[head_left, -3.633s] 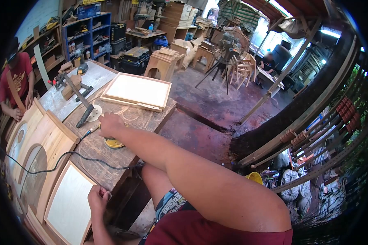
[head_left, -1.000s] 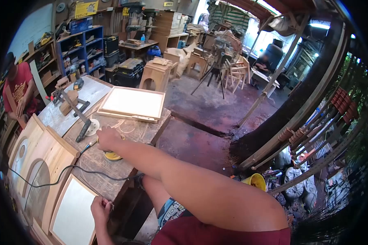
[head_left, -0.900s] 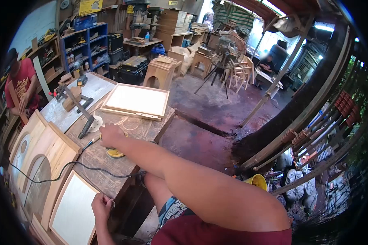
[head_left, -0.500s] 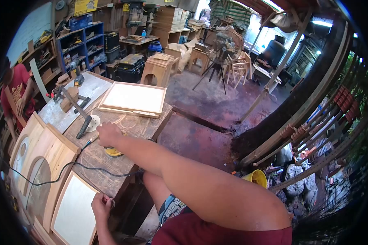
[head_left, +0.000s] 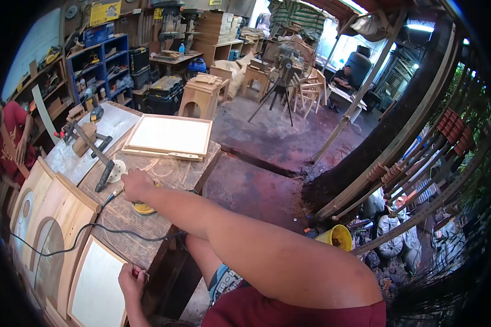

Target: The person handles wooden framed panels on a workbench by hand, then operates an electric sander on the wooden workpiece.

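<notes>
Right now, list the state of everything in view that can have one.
Near framed panel: white face showing
Far framed panel: white face up
Left hand: fingers curled, beside near framed panel
Right hand: over yellow tool, grip unclear
Black cord: slack, curving
Yellow bucket: open-topped
Tripod: standing, legs spread

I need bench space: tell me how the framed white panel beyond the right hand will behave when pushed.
The framed white panel should feel stiff, since a wooden rim borders it. It looks fairly light for its size, being thin. Lying flat, it would likely slide rather than roll, perhaps dragging the wood piece beneath.
</notes>
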Demonstrator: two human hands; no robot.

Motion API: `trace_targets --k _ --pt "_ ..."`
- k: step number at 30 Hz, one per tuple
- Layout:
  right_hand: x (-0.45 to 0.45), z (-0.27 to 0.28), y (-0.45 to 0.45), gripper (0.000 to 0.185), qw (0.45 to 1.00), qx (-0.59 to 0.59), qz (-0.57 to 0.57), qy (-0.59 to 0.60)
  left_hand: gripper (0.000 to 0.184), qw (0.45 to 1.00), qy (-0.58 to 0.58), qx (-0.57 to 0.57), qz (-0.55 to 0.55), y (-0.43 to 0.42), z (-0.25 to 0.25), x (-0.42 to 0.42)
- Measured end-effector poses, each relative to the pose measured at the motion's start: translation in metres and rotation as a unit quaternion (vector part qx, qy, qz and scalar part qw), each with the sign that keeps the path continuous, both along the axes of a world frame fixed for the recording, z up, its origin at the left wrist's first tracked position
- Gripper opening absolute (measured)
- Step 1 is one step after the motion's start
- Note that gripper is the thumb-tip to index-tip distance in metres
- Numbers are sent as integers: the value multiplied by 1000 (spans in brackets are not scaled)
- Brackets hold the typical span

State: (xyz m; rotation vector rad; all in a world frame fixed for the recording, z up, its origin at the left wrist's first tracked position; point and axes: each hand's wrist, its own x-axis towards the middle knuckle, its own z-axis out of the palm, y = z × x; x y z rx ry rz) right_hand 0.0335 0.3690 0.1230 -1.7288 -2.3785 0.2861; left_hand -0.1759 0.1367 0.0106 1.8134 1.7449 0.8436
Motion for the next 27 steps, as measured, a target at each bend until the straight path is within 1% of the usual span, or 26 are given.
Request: trace_targets --k 3,6,8,17,21,22,25,27 --pt "-1 -1 0 52 1000 7 1 -6 24 999 -4 -35 11 -2 8 2" --pt "-1 -1 0 52 1000 5 -1 4 24 1000 2 -24 3 -1 3 0" --pt "-1 -1 1 56 1000 6 3 -5 24 1000 3 -21 4 0 1 0" --pt "0 1 2 57 1000 -13 7 -11 24 1000 4 -25 11 -2 7 0" --pt "-1 -3 1 58 1000 7 12 -14 23 1000 7 -19 19 -1 4 2" --pt "-1 -4 1 56 1000 11 7 -7 23 1000 4 -15 21 -1 3 1" --pt "0 1 0 55 1000 16 5 -2 23 1000 19 -5 5 1 5 0" --pt "-1 2 -1 55 1000 12 5 1 24 999 15 -35 7 0 10 1"
